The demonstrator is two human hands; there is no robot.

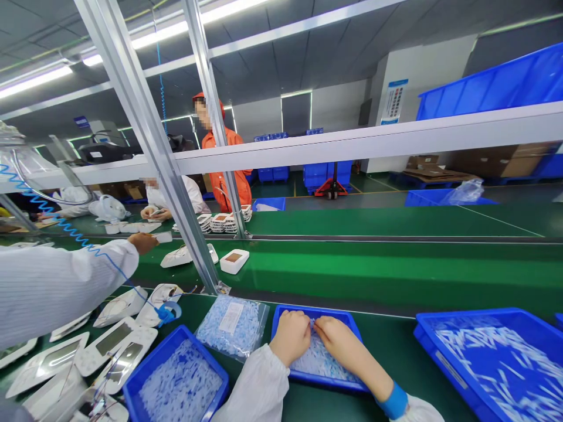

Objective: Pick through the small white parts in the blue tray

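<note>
Both my hands are over a blue tray [328,384] of small pale blue and white pieces, in the lower middle of the head view. My left hand [292,335] is closed, its fingers curled above the tray's left part. Close beside it, my right hand [338,340] has its thumb and fingertips pinched together, nearly touching the left fingers. Whatever lies between the fingertips is too small and hidden to name. Left of the tray lies a clear bag [250,328] of similar pale blue pieces with a white label.
Another blue tray [219,387] of small pieces stands left, a larger one [457,375] with white strips right. White housings [116,340] lie far left, under a co-worker's sleeve [57,287]. A metal post [193,234] rises by the green belt [352,264]; people stand beyond.
</note>
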